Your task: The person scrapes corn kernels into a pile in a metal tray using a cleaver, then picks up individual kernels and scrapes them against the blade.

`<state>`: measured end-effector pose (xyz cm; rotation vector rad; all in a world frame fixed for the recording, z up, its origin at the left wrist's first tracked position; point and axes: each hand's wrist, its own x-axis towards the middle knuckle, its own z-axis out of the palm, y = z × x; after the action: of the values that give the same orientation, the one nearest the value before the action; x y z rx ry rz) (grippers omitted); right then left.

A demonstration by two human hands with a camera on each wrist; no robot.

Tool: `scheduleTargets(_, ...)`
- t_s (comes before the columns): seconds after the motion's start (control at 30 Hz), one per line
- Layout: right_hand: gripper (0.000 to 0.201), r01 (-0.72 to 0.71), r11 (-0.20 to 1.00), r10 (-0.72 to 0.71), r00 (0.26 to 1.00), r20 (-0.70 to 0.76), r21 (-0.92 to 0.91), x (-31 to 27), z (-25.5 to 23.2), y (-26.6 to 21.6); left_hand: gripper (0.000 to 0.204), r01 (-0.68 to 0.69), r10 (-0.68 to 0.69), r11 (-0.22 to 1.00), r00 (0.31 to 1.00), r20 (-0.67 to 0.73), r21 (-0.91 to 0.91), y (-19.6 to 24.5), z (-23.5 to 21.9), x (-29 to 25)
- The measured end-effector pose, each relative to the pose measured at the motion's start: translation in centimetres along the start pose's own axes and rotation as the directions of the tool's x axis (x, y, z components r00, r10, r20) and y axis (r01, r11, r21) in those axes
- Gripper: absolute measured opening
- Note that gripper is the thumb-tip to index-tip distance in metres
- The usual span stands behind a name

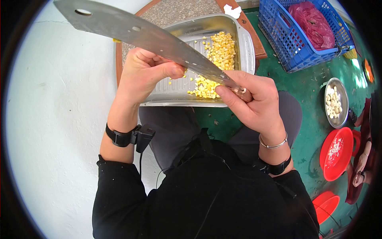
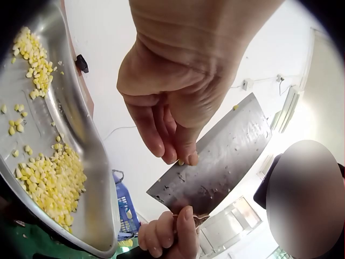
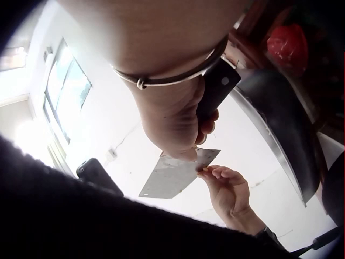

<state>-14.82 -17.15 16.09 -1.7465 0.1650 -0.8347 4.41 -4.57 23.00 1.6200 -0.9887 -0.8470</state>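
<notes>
A broad steel cleaver (image 1: 159,42) is raised over the tray, its blade slanting up to the left. My right hand (image 1: 256,99) grips its handle (image 1: 244,95), with the thumb along the near side. My left hand (image 1: 145,73) is at the blade's edge, thumb and fingertips drawn together. In the left wrist view a small yellow corn kernel (image 2: 181,162) shows between those fingertips, and wet specks dot the blade (image 2: 215,162). Below stands a metal tray (image 1: 248,51) with loose corn kernels (image 1: 221,51) heaped mostly on its right side.
The tray sits on a wood-edged stone-topped table (image 1: 179,10). At the back right is a blue basket (image 1: 294,51) with a pink plastic bag (image 1: 312,26). A metal bowl (image 1: 345,99) of pale pieces and red basins (image 1: 338,159) stand on the green floor, beside another person's hands (image 1: 360,167).
</notes>
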Motion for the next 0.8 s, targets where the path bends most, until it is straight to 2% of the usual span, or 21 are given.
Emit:
scheduleTargets(0.1, 0.025, 0.041, 0.999, -0.041, 0.999, -0.02, -0.011, 0.0, 0.2, 0.2, 0.015, 0.018, -0.017, 1.0, 0.999, 0.03, -0.022, -0.2, 0.2, 0.0)
scheduleTargets(0.17, 0.026, 0.079, 0.997, -0.079, 0.996, -0.04, -0.019, 0.1, 0.3, 0.2, 0.01, -0.092, 0.092, 0.996, 0.995, -0.03, -0.016, -0.9, 0.5, 0.0)
scheduleTargets(0.27, 0.029, 0.088, 0.995, -0.09, 0.995, -0.036, -0.052, 0.1, 0.2, 0.1, 0.011, -0.158, 0.154, 0.984, 0.987, -0.053, -0.077, -1.6, 0.7, 0.1)
scheduleTargets(0.4, 0.032, 0.107, 0.99, -0.114, 0.991, -0.069, -0.089, 0.1, 0.4, 0.4, 0.011, -0.173, 0.161, 0.982, 0.976, -0.146, -0.072, -1.6, 1.8, -0.6)
scheduleTargets(0.47, 0.032, 0.118, 0.988, -0.128, 0.988, -0.092, -0.1, 0.1, 0.3, 0.2, 0.01, -0.105, 0.084, 0.99, 0.977, -0.194, -0.098, -1.4, 2.2, -0.8)
scheduleTargets(0.53, 0.033, 0.042, 0.991, -0.05, 0.997, -0.064, -0.127, 0.1, 0.0, -0.2, 0.009, -0.091, 0.067, 0.989, 0.979, -0.194, -0.116, -1.4, 2.3, -0.9)
scheduleTargets(0.63, 0.033, 0.112, 0.987, -0.126, 0.985, -0.114, -0.12, 0.1, 0.4, 0.2, 0.009, -0.09, 0.054, 0.98, 0.978, -0.199, -0.176, -1.6, 2.5, -1.0)
scheduleTargets(0.8, 0.032, 0.109, 0.987, -0.124, 0.984, -0.126, -0.12, 0.1, 0.4, 0.1, 0.01, -0.123, 0.066, 0.951, 0.977, -0.204, -0.284, -1.8, 2.8, -1.1)
